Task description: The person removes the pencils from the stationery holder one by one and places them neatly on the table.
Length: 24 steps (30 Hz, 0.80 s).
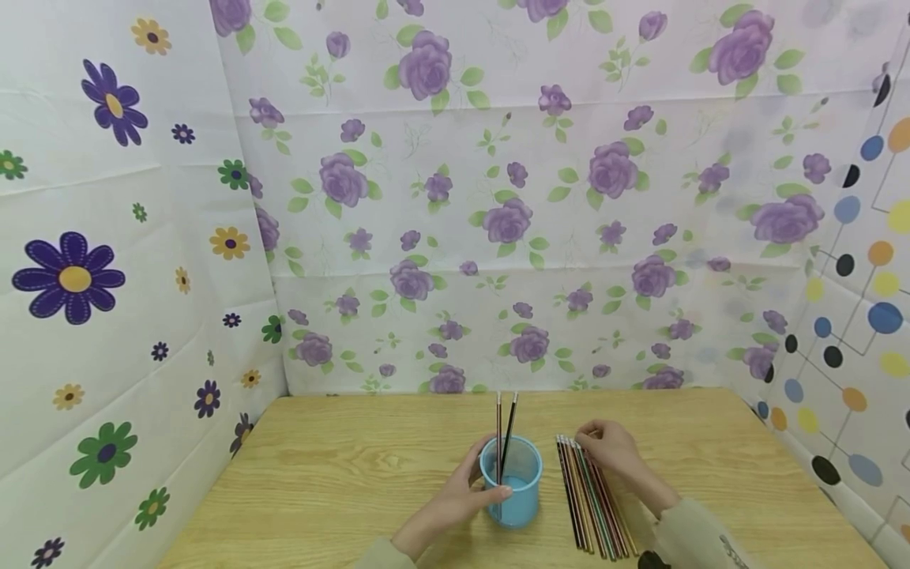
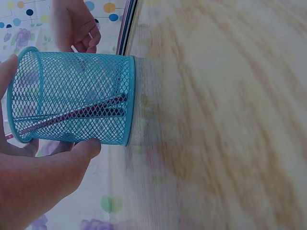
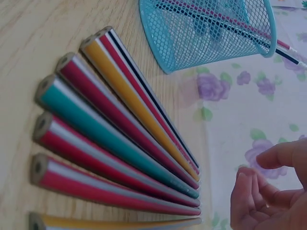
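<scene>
A blue mesh pencil cup stands upright on the table, and my left hand holds it round its left side, thumb in front. Inside lean two pencils, a dark reddish one and a black one; the left wrist view shows them through the mesh. Right of the cup, several striped pencils lie side by side, among them a green one and a yellow one. My right hand hovers by their far ends, fingers loosely bent, thumb apart, nothing between them.
The wooden table spreads to both sides of the cup. Flowered cloth hangs behind its far edge, with more patterned cloth at the left and dotted cloth at the right. A small dark object shows by the right sleeve.
</scene>
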Tool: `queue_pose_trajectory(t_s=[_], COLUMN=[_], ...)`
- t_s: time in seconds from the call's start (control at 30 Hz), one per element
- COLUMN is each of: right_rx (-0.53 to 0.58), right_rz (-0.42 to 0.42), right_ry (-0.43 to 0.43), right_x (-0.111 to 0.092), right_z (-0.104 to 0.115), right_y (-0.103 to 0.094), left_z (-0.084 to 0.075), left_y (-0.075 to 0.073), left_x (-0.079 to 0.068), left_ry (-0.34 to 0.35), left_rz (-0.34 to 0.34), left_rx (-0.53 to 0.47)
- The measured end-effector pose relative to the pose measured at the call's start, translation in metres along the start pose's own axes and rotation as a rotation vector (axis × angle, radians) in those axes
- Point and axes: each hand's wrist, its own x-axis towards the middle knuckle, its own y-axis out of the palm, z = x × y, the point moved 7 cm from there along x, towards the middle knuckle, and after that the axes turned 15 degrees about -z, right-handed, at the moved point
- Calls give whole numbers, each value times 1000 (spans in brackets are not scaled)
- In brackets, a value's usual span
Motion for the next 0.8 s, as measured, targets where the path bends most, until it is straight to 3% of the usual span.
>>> queue_pose_trajectory(t_s=[0.27, 0.6, 0.8], right_rx=[128, 185, 206], right_rz=[12, 35, 96], right_ry=[-37, -138, -172], right_x=[2, 2, -4], right_z=[13, 26, 31], right_y=[12, 21, 32], left_z=[0, 1, 1], left_y=[0, 0, 0], left_x=[0, 1, 1], left_ry=[-6, -5, -1], left_rz=[-8, -13, -11], left_rx=[-5, -6, -15])
